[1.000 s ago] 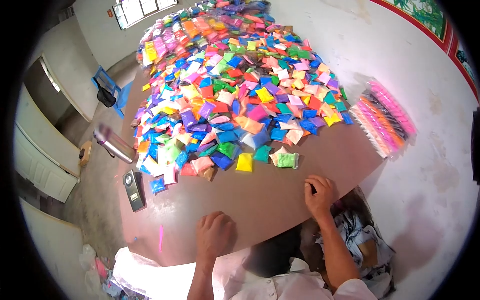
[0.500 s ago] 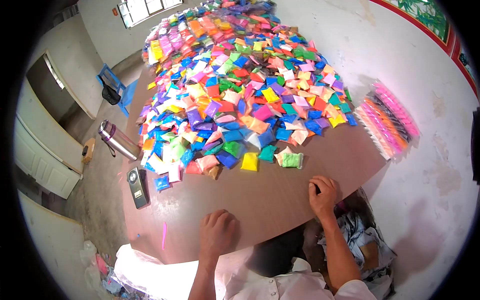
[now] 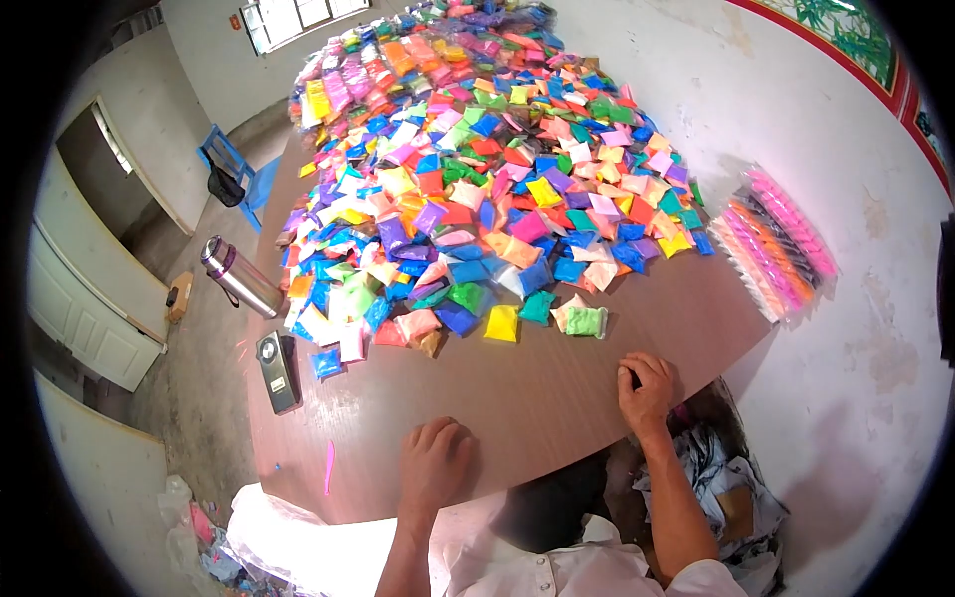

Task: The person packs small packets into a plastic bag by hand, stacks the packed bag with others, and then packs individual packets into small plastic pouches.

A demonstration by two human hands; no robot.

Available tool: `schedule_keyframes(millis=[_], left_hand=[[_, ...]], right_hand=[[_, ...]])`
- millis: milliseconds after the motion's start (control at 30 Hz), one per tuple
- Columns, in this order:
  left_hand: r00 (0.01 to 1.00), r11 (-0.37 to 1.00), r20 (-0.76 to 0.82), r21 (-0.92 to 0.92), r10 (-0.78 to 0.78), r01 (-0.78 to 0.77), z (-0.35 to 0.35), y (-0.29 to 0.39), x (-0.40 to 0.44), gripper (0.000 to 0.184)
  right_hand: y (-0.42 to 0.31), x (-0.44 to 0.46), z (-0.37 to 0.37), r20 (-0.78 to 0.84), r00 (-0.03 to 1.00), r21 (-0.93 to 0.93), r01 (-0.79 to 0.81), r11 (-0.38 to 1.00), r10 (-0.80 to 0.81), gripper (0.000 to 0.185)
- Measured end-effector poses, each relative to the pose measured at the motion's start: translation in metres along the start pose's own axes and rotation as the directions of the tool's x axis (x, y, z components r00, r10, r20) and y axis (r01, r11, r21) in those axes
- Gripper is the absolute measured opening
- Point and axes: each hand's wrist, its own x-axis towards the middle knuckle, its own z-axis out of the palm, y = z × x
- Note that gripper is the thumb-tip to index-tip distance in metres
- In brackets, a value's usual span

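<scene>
My left hand [image 3: 434,464] rests on the near edge of the brown table [image 3: 537,403], its fingers curled in and no object showing in them. Farther right, my right hand [image 3: 647,390] lies loosely closed on the tabletop near the right edge, also with nothing visible in it. Beyond both hands spreads a big heap of small colourful packets [image 3: 468,214]. Nearest my hands are a yellow packet [image 3: 501,323] and a light green packet [image 3: 585,321]. A thin pink strip [image 3: 329,467] lies to the left of my left hand.
A steel thermos [image 3: 242,278] and a black device with a round dial [image 3: 277,372] stand at the table's left side. Clear-wrapped rows of pink, orange and black pieces [image 3: 771,244] lie at the right edge by the wall. A blue chair [image 3: 242,179] is behind, left.
The view has shifted very slightly, so everything sits a little farther right in it. Both hands stay in the same places on the table.
</scene>
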Motion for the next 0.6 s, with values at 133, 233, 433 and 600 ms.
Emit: schedule_keyframes(millis=[133, 233, 433, 600], left_hand=[[1.0, 1.0, 0.0, 0.01, 0.009, -0.009, 0.001, -0.001, 0.0, 0.026], [1.0, 1.0, -0.008, 0.004, 0.005, -0.005, 0.004, -0.003, -0.001, 0.025], [1.0, 1.0, -0.021, -0.019, 0.018, -0.018, 0.001, 0.003, 0.003, 0.025], [0.999, 0.999, 0.0, -0.007, 0.047, -0.047, -0.004, 0.01, 0.007, 0.025]], right_hand=[[0.0, 0.0, 0.0, -0.02, 1.0, -0.008, 0.0, 1.0, 0.0, 0.011], [-0.001, 0.0, 0.0, -0.016, 1.0, 0.006, -0.006, 1.0, 0.006, 0.011], [-0.001, 0.001, -0.001, -0.044, 0.999, 0.014, 0.006, 1.0, -0.005, 0.009], [0.001, 0.0, 0.002, -0.054, 0.999, 0.014, 0.008, 1.0, -0.007, 0.009]])
